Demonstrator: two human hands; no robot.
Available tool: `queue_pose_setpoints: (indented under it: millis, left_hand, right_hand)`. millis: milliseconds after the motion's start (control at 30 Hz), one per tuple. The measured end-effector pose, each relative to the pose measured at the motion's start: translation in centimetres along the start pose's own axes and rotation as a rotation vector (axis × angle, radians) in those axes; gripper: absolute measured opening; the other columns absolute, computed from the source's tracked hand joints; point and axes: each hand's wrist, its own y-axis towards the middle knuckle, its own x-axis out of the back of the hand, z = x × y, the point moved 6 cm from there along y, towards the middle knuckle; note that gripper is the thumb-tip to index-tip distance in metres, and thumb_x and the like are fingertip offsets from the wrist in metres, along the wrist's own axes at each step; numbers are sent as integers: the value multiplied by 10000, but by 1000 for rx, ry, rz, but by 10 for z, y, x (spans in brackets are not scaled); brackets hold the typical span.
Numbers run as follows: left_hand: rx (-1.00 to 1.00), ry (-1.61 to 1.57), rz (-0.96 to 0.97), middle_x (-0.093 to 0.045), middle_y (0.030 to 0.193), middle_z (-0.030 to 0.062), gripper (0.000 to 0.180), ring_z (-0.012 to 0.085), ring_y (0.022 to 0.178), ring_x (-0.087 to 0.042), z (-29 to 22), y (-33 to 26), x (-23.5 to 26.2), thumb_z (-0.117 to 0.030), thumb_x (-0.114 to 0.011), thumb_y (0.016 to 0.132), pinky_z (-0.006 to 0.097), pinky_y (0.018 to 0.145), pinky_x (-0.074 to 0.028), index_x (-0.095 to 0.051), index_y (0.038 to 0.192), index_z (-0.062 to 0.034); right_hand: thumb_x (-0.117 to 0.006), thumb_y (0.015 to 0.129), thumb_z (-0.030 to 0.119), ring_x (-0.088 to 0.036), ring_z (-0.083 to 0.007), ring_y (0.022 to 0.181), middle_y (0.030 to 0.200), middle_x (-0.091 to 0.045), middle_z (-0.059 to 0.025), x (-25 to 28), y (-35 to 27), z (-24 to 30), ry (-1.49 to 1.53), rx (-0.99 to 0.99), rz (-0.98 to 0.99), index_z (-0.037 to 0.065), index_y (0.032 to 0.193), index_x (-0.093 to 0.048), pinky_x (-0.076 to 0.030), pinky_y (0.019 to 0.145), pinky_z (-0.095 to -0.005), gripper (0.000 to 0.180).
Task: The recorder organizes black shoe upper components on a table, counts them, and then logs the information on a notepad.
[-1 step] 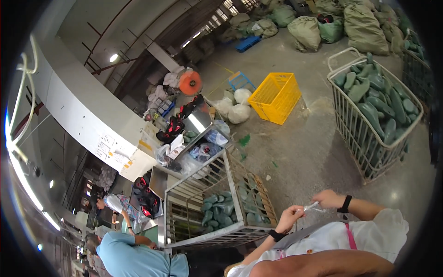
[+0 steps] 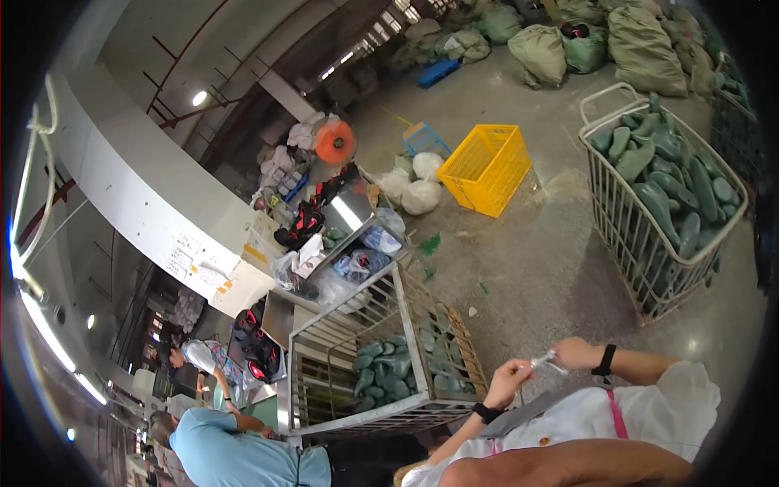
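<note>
My left hand [image 2: 509, 383] and my right hand [image 2: 576, 353] are close together at the lower right, in front of my white shirt. A small, crinkled piece of clear plastic [image 2: 545, 362] stretches between them, pinched in the fingers of both. Its exact kind is too small to make out. Each wrist wears a black band. To the left of my hands stands a metal cage cart [image 2: 399, 333] with green foot-shaped shoe lasts [image 2: 385, 369] inside. Beyond my right hand is a wire basket cart [image 2: 649, 284] heaped with more green lasts [image 2: 669, 183].
A yellow plastic crate [image 2: 487, 170] sits on the floor ahead, beside white bags [image 2: 422, 196]. Stuffed sacks [image 2: 645, 53] line the back. At left, a bench carries black-and-red shoes [image 2: 258, 353]. One co-worker in a light blue shirt [image 2: 235, 450] and another person [image 2: 207, 357] stand there.
The hands and the plastic between them have shifted very slightly. Both hands keep their pinch, and the rest looks the same.
</note>
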Motion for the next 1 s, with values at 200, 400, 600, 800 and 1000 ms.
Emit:
queue_pose_setpoints:
  millis: [200, 400, 600, 800, 1000]
  left_hand:
    - [-156, 205, -467, -617, 784, 42, 73, 118, 721, -580, -31, 87, 90, -53, -600, 812, 235, 618, -466, -594, 854, 7]
    - [-106, 269, -53, -607, 872, 14, 75, 93, 789, -556, -70, 177, 127, -32, -593, 813, 239, 697, -449, -579, 881, -3]
    - [-291, 137, -155, -613, 854, 44, 46, 91, 779, -554, -152, 296, 176, -9, -605, 792, 231, 697, -443, -588, 836, -8]
    - [-503, 956, -181, -606, 788, 107, 93, 259, 700, -588, -202, 384, 198, 13, -606, 703, 307, 635, -468, -599, 790, -18]
    - [-146, 446, 170, -626, 852, 41, 69, 103, 813, -578, -236, 471, 218, 4, -521, 837, 240, 706, -462, -579, 874, 2]
  right_hand:
    - [-482, 824, 287, -587, -322, 671, 758, -603, -111, -7, 118, 13, 122, 279, 422, 109, 773, -577, -449, 590, -428, 209]
    - [-493, 816, 301, -591, -296, 658, 711, -602, -92, 66, 274, -62, -18, 316, 65, 137, 769, -612, -447, 542, -422, 209]
    - [-470, 839, 294, -579, -338, 708, 725, -597, -110, 77, 354, -103, 35, 212, 309, 130, 835, -571, -450, 614, -426, 193]
    - [-464, 844, 284, -580, -330, 733, 774, -608, -117, 129, 456, -144, -69, 220, 293, 114, 831, -594, -454, 652, -410, 214]
    - [-482, 853, 297, -564, -317, 688, 765, -598, -129, 145, 546, -236, 307, 114, 366, 91, 889, -601, -446, 627, -373, 241]
